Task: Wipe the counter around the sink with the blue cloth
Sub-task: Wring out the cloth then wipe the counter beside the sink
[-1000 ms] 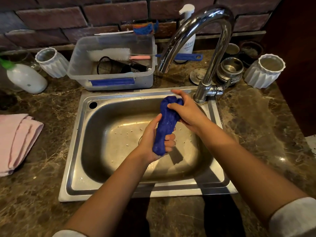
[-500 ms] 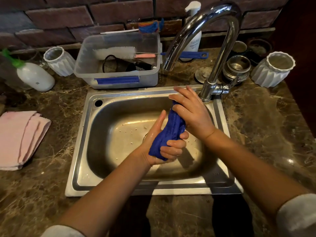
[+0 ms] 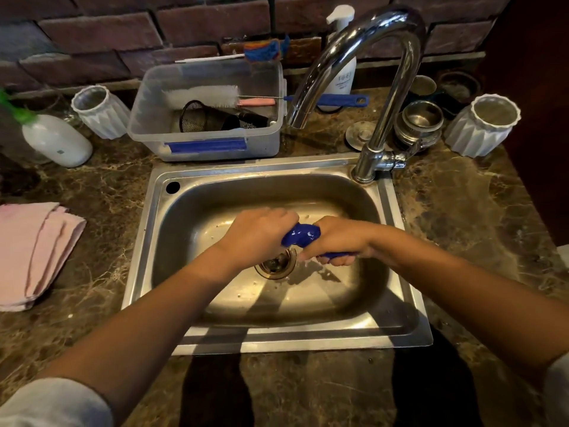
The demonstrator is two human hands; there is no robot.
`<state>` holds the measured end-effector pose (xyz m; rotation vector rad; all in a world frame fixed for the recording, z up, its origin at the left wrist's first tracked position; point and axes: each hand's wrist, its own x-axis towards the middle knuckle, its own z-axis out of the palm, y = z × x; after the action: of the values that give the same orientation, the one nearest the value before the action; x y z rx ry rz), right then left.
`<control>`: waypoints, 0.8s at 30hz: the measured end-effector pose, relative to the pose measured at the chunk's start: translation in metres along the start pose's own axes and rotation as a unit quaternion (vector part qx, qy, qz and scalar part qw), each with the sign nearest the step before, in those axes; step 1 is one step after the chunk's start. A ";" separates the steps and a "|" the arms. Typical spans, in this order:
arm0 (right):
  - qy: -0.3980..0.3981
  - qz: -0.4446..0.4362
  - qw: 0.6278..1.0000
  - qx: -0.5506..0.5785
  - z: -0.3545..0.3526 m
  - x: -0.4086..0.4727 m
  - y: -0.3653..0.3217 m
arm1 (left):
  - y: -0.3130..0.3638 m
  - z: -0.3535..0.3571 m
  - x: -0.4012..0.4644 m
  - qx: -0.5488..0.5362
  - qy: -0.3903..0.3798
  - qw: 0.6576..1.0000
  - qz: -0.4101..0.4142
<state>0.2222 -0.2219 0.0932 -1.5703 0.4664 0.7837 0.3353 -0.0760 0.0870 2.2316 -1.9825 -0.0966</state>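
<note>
The blue cloth (image 3: 301,236) is twisted into a tight wet roll and held level over the steel sink (image 3: 400,328), just above the drain (image 3: 277,266). My left hand (image 3: 258,232) is clenched around its left end. My right hand (image 3: 338,238) grips the right end, and a bit of blue shows under its fingers. Most of the cloth is hidden inside both fists. The dark marble counter (image 3: 462,217) surrounds the sink on all sides.
A tall chrome faucet (image 3: 388,87) arches over the sink's back right. Behind the sink stand a clear plastic tub (image 3: 209,143) with brushes, white ribbed cups (image 3: 101,112) (image 3: 483,124), metal bowls (image 3: 421,121), a soap bottle (image 3: 55,140). Folded pink cloths (image 3: 34,254) lie left.
The cloth went from a near-upright roll between stacked hands to a level, tightly wrung twist. Both hands dropped lower in the sink, palms turned down.
</note>
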 end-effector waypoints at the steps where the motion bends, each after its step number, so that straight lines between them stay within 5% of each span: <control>1: -0.076 0.014 0.993 0.091 -0.002 0.001 0.003 | -0.003 0.002 -0.001 0.009 0.040 0.998 0.046; 4: -0.239 0.032 0.934 0.265 -0.002 0.005 0.014 | -0.007 0.003 0.001 0.073 0.113 0.978 0.161; 8: -0.291 0.061 0.912 0.284 -0.004 0.008 0.021 | -0.006 0.008 -0.001 0.112 0.126 0.965 0.202; 11: -0.225 0.082 0.924 0.299 -0.008 0.005 0.023 | 0.007 0.006 -0.002 0.116 0.035 0.988 0.098; 13: -0.106 0.065 0.931 0.343 -0.010 -0.002 0.019 | 0.017 0.006 -0.001 0.069 -0.057 0.994 -0.062; 15: 0.056 0.015 0.931 0.361 -0.008 -0.007 0.016 | 0.024 0.012 -0.005 -0.076 -0.056 0.975 -0.200; 17: 0.221 -0.059 0.939 0.258 -0.001 -0.011 0.015 | 0.029 0.015 -0.005 -0.355 -0.044 0.880 -0.313; 19: 0.357 -0.174 0.917 -0.032 0.008 -0.008 0.022 | 0.032 0.011 -0.004 -0.633 -0.062 0.678 -0.369; 21: 0.383 -0.243 0.827 -0.331 0.015 -0.002 0.035 | 0.034 0.003 -0.004 -0.795 -0.105 0.474 -0.364; 24: 0.408 -0.320 0.746 -0.418 0.016 0.004 0.037 | 0.037 0.001 -0.004 -0.899 -0.196 0.289 -0.263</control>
<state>0.1955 -0.2113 0.0646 -2.7096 0.1171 -0.3828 0.2987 -0.0762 0.0915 0.7403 0.0444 -1.8217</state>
